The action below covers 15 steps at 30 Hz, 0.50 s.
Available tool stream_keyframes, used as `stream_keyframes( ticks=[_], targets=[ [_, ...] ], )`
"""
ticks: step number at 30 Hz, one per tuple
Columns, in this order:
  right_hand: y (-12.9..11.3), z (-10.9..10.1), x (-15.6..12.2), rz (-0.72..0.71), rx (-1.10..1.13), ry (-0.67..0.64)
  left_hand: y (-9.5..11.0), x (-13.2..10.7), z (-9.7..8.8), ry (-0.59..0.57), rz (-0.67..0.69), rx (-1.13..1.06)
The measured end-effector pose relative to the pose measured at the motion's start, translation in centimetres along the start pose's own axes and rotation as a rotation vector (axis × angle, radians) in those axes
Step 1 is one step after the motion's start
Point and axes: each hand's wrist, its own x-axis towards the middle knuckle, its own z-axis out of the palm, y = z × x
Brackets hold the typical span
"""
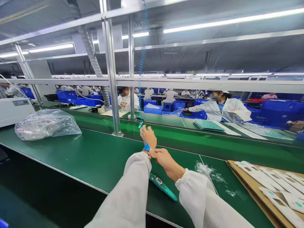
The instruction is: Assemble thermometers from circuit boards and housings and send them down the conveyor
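Here, the right hand (pixel 165 161) pinches the strap (pixel 147 147) around the wrist of the left hand (pixel 149 136), whose fingers are loosely spread, apparently empty. A green device (pixel 164 188) lies nearby on the bench (pixel 99 158).

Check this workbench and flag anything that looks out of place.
Crumpled scraps of clear plastic film lie strewn on the green bench top, left of the brown cardboard sheet holding white elongated parts. They look odd because they're loose and scattered, like discarded wrapping.
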Motion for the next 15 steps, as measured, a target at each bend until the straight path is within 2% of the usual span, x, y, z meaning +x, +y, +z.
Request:
stream_keyframes(
  ticks=[3,5,6,7,9,10,12,15],
  targets=[
    [1.6,-0.8,0.4,-0.004,-0.052,0.023,-3.2,2.3,0.2,-0.249,0.105,0.208],
    [3.8,-1.6,-1.5,-0.058,-0.181,0.071,-5.7,4.0,-0.7,-0.352,0.13,0.334],
    [5.2,-1.7,-2.8,-0.129,-0.338,0.065,-7.0,5.1,-1.5,-0.365,0.124,0.396],
    [6.7,-1.5,-4.2,-0.184,-0.481,-0.015,-8.4,6.2,-2.4,-0.349,0.103,0.46],
    [9.9,-0.1,-6.0,-0.214,-0.629,-0.09,-11.3,9.0,-3.9,-0.271,0.024,0.592],
    [11.5,0.9,-6.0,-0.184,-0.686,-0.059,-12.8,10.5,-4.3,-0.224,-0.024,0.653],
    [14.2,2.8,-4.3,-0.137,-0.791,0.097,-15.6,13.4,-4.2,-0.141,-0.112,0.753],
    [16.4,3.5,0.6,-0.141,-0.836,0.278,-18.9,17.3,-1.4,-0.076,-0.215,0.859]
  ],
)
